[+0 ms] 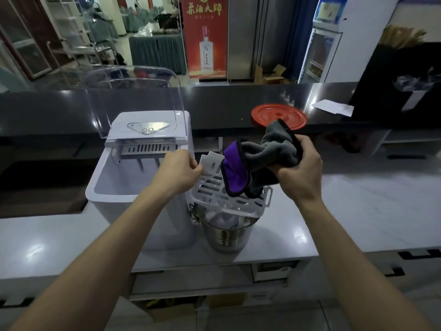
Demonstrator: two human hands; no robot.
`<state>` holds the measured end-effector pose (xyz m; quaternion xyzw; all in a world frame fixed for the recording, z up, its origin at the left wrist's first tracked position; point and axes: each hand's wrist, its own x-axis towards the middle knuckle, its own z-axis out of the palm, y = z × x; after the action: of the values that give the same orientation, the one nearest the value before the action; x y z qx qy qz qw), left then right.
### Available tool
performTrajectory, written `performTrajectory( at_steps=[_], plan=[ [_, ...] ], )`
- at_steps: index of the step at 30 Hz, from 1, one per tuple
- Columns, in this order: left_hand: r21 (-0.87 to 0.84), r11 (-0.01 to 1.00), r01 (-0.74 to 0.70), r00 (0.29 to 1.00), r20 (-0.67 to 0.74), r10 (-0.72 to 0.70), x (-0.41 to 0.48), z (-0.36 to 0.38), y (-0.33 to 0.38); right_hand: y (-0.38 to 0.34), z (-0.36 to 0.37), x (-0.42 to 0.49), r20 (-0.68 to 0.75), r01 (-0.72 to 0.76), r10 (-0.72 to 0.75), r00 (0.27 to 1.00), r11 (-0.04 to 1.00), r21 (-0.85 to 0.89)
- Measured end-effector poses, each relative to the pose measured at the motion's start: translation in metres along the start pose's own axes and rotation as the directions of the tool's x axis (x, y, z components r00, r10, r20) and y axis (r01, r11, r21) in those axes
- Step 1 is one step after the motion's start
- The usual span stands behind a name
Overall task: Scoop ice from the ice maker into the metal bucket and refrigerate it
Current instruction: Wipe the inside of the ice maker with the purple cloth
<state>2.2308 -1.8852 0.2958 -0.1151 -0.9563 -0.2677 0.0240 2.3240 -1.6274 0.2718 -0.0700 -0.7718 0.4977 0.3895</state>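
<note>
- The metal bucket (226, 237) stands close to the front edge of the white table (334, 211), just beside the ice maker (114, 187); bare table spreads to its right.
- The bucket is shiny ribbed steel; a white slotted basket (214, 187) tilts over its mouth, hiding most of what is inside.
- Of the two hands, the left hand (179, 170) grips the basket's upper corner, while the right hand (300, 170) is clamped on a grey-and-purple cloth (262, 158) that hangs against the basket.
- The ice maker's clear lid (133, 101) stands raised.
- Behind, a red disc (279, 115) and a paper (333, 107) lie on a dark counter (214, 101).
</note>
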Motion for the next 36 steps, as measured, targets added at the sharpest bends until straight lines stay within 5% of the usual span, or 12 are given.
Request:
performTrajectory(
  at_steps=[6, 15, 21, 26, 31, 36],
  plan=[
    [-0.018, 0.997, -0.073, 0.996, -0.045, 0.072, 0.001, -0.009, -0.002, -0.002, -0.007, -0.003, -0.088, 0.003, 0.003, 0.996, 0.998, 0.07],
    [-0.105, 0.988, -0.113, 0.98, -0.176, 0.093, 0.006, -0.036, -0.003, -0.041, -0.021, 0.027, -0.325, 0.259, -0.151, 0.933, 0.911, 0.32],
    [-0.294, 0.956, -0.01, 0.989, -0.142, -0.033, 0.018, -0.047, -0.02, -0.057, -0.002, 0.033, -0.263, 0.303, -0.216, 0.94, 0.884, 0.357],
    [-0.762, 0.636, 0.122, 0.986, 0.017, -0.168, 0.015, -0.059, -0.046, -0.066, 0.033, 0.028, -0.135, 0.298, -0.268, 0.954, 0.899, 0.32],
    [-0.919, 0.317, 0.234, 0.969, 0.196, -0.148, 0.016, -0.078, -0.094, -0.075, 0.087, 0.011, 0.001, 0.278, -0.29, 0.957, 0.919, 0.28],
    [-0.924, 0.276, 0.266, 0.961, 0.277, 0.003, 0.021, -0.098, -0.147, -0.093, 0.126, 0.003, 0.031, 0.331, -0.339, 0.94, 0.931, 0.152]
  ],
)
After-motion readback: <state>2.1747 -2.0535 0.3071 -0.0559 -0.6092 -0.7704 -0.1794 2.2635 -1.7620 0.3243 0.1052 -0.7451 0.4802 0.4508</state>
